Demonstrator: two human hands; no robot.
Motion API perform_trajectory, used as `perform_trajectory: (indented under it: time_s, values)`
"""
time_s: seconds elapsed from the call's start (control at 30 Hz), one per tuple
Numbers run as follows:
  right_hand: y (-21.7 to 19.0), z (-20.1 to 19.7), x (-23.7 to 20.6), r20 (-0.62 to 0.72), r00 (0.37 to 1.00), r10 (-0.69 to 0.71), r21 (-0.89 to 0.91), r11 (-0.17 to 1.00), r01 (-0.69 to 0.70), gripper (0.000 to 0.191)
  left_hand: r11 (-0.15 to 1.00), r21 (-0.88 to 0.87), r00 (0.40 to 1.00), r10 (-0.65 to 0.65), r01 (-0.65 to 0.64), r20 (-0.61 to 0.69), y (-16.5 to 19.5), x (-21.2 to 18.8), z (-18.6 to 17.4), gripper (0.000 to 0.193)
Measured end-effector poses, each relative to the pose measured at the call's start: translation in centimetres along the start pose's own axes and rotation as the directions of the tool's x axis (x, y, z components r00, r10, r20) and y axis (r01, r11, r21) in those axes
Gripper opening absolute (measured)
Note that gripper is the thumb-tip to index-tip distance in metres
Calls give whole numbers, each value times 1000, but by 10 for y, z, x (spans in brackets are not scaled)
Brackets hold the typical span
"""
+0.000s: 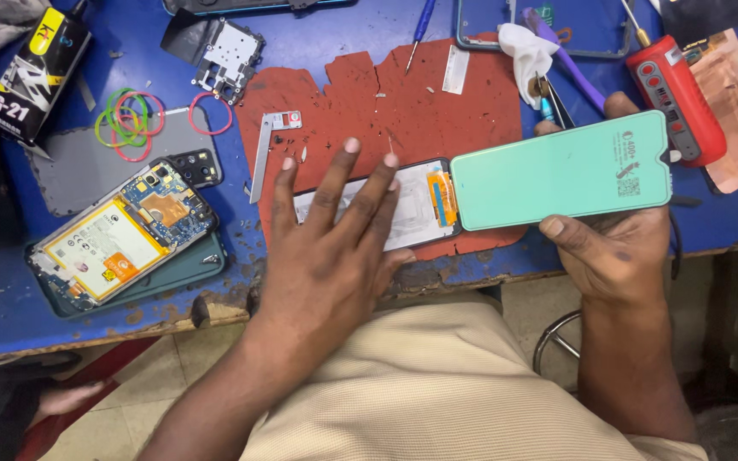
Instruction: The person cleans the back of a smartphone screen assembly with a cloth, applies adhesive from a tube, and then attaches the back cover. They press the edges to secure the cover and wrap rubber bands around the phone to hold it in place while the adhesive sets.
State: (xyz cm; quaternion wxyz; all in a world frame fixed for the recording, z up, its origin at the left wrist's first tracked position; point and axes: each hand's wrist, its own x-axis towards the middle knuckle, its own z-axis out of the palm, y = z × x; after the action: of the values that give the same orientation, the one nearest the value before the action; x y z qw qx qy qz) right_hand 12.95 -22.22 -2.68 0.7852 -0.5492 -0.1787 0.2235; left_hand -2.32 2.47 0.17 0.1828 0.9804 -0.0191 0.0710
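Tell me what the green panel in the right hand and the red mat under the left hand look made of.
Green screen panel: seems smooth plastic film over glass; flat, even sheen. Red mat: looks like soft matte rubber or silicone; torn, ragged edges, no shine.

1 head camera looks steeply down, close over the workbench [10, 316].

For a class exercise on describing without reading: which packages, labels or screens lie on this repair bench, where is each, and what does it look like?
Mint-green screen panel: held in the right hand, rectangular, small dark label near its right end.
Phone frame: under the left hand on the red mat, pale inside, orange flex cable.
Black tube: top left, yellow and white markings.
Opened phone: left, yellow-edged white battery label.
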Motion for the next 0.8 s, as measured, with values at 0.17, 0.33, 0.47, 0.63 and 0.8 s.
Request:
perform_trajectory:
  time_s: [0.17,0.33,0.47,0.63,0.8]
  values:
    - [2,0,-1,6,1000,-1,-9,1000,1,92,994,-41,994,102,-104,-44,3,-3,8,43]
    - [2,2,-1,-9,1000,-5,-15,1000,5,96,968,-126,968,195,-216,-158,18,-2,23,32]
    - [2,1,-1,-27,1000,-6,-11,1000,5,96,969,-128,963,184,-211,-198,18,-1,28,29]
    - [2,-1,-4,-20,1000,-3,-10,1000,2,96,978,-130,966,132,-163,-220,16,-2,25,17]
    - [3,-2,-6,-18,1000,-5,-15,1000,4,95,967,-220,977,81,-126,-199,21,3,27,19]
